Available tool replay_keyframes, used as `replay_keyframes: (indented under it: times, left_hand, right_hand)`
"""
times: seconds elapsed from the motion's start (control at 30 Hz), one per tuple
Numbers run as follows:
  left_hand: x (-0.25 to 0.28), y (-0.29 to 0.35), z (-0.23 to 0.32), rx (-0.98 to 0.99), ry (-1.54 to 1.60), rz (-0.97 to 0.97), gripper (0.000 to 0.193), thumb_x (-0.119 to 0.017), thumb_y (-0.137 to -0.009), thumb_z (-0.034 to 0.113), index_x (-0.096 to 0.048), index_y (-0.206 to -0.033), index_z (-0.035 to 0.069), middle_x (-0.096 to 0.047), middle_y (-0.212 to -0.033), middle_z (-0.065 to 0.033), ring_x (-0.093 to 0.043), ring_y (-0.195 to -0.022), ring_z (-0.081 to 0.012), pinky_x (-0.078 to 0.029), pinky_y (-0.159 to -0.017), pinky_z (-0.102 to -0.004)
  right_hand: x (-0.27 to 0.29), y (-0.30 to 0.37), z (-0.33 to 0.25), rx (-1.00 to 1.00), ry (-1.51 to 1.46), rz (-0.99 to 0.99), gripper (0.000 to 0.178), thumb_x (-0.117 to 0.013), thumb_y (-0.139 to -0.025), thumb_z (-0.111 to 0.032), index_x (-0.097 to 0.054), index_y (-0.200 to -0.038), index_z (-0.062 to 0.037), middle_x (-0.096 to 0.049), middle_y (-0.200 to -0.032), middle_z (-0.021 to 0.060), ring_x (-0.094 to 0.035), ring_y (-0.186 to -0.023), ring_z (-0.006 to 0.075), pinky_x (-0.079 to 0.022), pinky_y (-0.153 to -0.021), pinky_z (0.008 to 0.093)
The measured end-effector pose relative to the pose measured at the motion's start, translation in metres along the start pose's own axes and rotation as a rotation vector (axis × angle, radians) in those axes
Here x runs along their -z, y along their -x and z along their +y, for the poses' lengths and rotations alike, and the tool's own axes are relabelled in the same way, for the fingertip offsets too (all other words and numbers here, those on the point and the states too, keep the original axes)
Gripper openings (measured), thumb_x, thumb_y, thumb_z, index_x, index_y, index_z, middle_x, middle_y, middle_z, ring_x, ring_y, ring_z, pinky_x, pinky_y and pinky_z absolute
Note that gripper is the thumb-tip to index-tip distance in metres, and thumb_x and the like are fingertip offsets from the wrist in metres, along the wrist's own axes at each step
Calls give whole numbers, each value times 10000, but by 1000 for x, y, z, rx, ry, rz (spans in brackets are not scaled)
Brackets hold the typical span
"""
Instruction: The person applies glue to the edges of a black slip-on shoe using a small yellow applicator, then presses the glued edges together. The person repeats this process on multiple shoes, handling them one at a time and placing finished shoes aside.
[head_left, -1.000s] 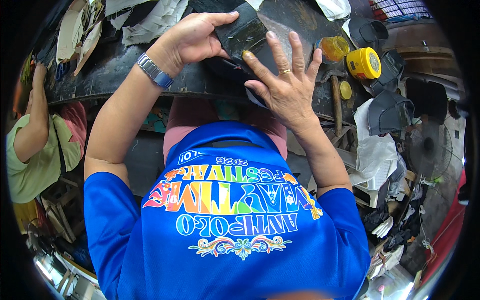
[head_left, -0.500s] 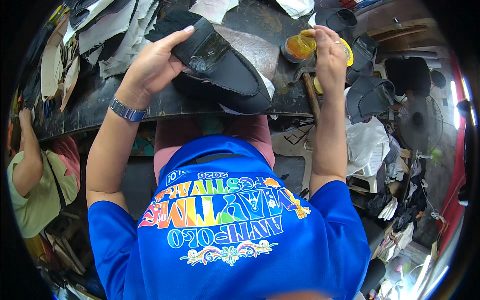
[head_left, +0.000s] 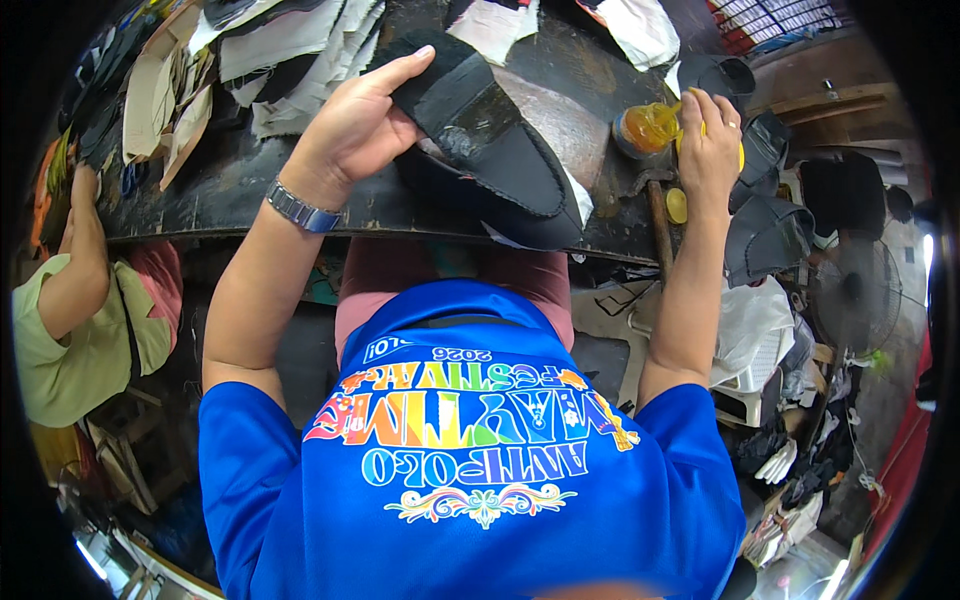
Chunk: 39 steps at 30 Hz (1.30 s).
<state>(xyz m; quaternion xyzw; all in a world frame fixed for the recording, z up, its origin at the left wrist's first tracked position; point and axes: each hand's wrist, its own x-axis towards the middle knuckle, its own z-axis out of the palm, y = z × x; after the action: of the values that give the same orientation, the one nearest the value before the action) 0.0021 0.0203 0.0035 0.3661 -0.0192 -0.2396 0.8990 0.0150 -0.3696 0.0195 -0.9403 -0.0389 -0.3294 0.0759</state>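
Observation:
A black leather shoe (head_left: 520, 175) lies tilted at the table's near edge, its toe toward the lower right. There is a wet, shiny patch on its upper. My left hand (head_left: 365, 125) grips the shoe's back end, thumb stretched along the top and fingers hidden beneath. Just right of a jar of amber glue (head_left: 641, 130), my right hand (head_left: 710, 150) is curled with its fingers bent down. What those fingers hold, if anything, is hidden. A round yellow thing shows partly behind the right hand.
The dark worktable (head_left: 290, 205) carries white cloth pieces (head_left: 300, 50) at the far left. A wooden-handled tool (head_left: 660, 225) lies below the jar. More black shoe pieces (head_left: 765, 240) sit at the right, near a fan (head_left: 855, 300). Another person (head_left: 85, 320) works at the left.
The whole view has shifted, so everything appears further right and lower. My right hand has moved from above the jar's mouth to its right side. My left hand keeps its grip on the shoe.

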Motion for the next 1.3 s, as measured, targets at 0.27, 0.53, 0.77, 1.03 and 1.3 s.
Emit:
replay_keyframes:
  times: [0.27, 0.53, 0.77, 1.03, 1.3]
  left_hand:
    - [-16, -3, -9, 8, 45, 91, 365, -547, -1057, 239, -600, -1306, -23, -660, -1295, -159, -642, -1204, -263, -491, -1074, -430]
    - [-33, 1, -19, -2, -18, 145, 394, -534, -1062, 272, -576, -1328, -15, -655, -1297, -155, -648, -1194, -270, -500, -1064, -446]
    - [-27, 1, -19, 13, -22, 110, 392, -520, -1067, 269, -571, -1332, -15, -654, -1294, -161, -651, -1188, -267, -520, -1047, -427]
    - [-21, -4, -22, 39, 58, 34, 389, -512, -1069, 267, -560, -1341, -6, -655, -1282, -152, -649, -1187, -263, -528, -1039, -426]
    - [-19, -3, -19, 42, 49, 27, 386, -522, -1067, 270, -576, -1315, -21, -665, -1273, -151, -662, -1166, -244, -526, -1035, -400]
  right_hand:
    - [41, 29, -65, 87, -302, -14, 310, -701, -932, -359, -795, -982, -68, -684, -1142, 160, -593, -1143, 330, -418, -1032, 430]
    - [-16, 57, -145, 190, -726, -213, 456, -544, -1003, -499, -682, -1336, -220, -375, -1599, 145, -195, -1515, 405, -92, -1191, 626]
    - [-21, 65, -150, 195, -645, -198, 565, -569, -961, -575, -616, -1409, -233, -319, -1626, 148, -168, -1520, 420, -111, -1171, 670]
    - [-4, 80, -167, 389, -451, -211, 543, -661, -893, -556, -633, -1380, -319, -310, -1633, 121, -140, -1531, 410, -106, -1159, 686]
    - [-8, 64, -155, 223, -830, -148, 531, -579, -972, -531, -649, -1370, -187, -344, -1593, 200, -220, -1491, 451, -133, -1181, 620]
